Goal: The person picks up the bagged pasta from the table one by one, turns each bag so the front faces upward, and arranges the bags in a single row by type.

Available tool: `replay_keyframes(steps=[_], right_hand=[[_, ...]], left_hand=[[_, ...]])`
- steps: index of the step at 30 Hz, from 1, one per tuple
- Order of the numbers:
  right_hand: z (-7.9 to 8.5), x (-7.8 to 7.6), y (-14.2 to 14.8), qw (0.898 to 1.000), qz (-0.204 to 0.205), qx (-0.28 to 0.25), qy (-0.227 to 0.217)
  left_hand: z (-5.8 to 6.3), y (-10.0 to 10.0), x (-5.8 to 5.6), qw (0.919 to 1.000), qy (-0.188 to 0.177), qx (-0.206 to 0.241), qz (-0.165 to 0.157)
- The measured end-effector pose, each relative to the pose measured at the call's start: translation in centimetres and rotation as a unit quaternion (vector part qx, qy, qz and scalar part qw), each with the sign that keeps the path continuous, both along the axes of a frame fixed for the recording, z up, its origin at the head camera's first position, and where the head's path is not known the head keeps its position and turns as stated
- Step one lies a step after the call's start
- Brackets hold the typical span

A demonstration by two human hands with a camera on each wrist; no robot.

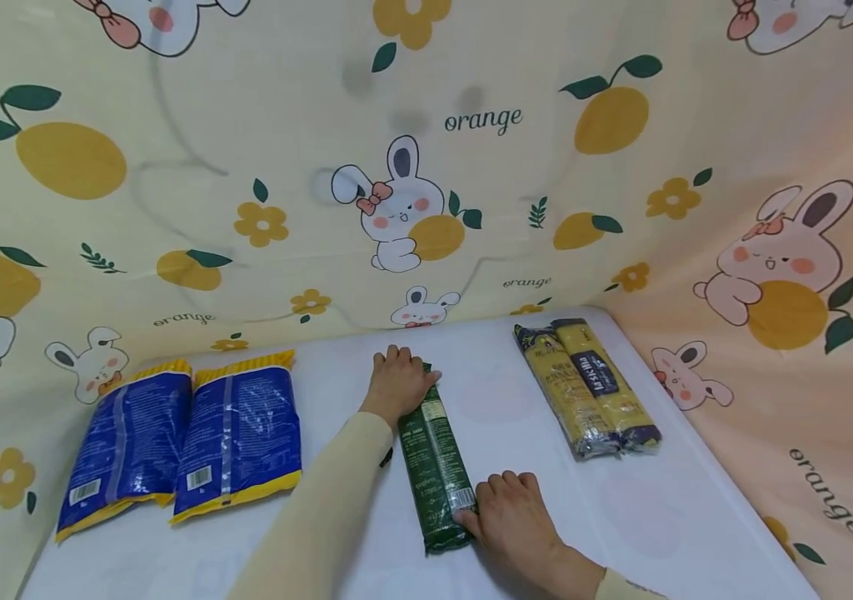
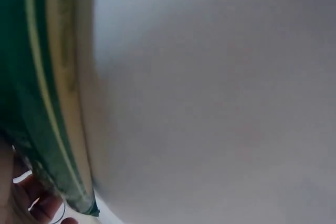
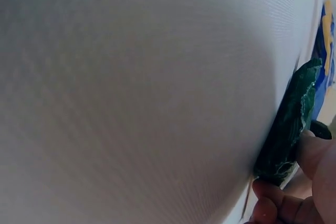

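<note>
While I follow the head view from afar, the green packet [image 1: 434,475] lies lengthwise at the middle of the white table [image 1: 599,525], between both hands. The left hand [image 1: 398,383] has its fingers curled round the far end; the right hand [image 1: 512,517] pinches the near right edge between thumb and bent fingers. Two blue bags [image 1: 239,442] lie left, two yellow packets [image 1: 561,383] right.

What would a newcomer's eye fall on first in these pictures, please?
The cartoon rabbit-print fabric behind the white table would probably catch it, then two blue-and-yellow bags on the table's left. At the middle, the left hand and right hand grip opposite ends of a green packet.
</note>
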State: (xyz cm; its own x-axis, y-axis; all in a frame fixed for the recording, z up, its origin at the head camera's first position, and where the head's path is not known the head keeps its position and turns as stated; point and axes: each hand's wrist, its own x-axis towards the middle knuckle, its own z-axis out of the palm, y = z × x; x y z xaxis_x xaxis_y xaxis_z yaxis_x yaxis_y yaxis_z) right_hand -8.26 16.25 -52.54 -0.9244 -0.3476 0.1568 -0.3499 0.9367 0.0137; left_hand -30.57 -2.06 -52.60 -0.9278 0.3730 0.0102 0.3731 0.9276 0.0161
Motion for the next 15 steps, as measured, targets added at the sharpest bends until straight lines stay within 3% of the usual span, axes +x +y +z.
replay_keyframes(steps=[5,9,12,15], right_hand=[[-0.1,-0.1,-0.3,1.000,0.006,-0.002,-0.006],[0.0,-0.2,-0.5,1.000,0.007,-0.009,-0.010],[0.2,-0.2,-0.4,1.000,0.005,-0.025,-0.005],[0.4,-0.4,-0.1,0.999,0.005,-0.042,0.005]], left_hand=[[0.0,-0.9,0.0,0.9997,0.023,0.008,0.000],[0.4,-2.1,0.1,0.9944,0.098,0.030,-0.025],[1.4,-2.7,0.2,0.9783,0.185,0.068,-0.063],[3.0,-2.9,0.2,0.9523,0.266,0.113,-0.098]])
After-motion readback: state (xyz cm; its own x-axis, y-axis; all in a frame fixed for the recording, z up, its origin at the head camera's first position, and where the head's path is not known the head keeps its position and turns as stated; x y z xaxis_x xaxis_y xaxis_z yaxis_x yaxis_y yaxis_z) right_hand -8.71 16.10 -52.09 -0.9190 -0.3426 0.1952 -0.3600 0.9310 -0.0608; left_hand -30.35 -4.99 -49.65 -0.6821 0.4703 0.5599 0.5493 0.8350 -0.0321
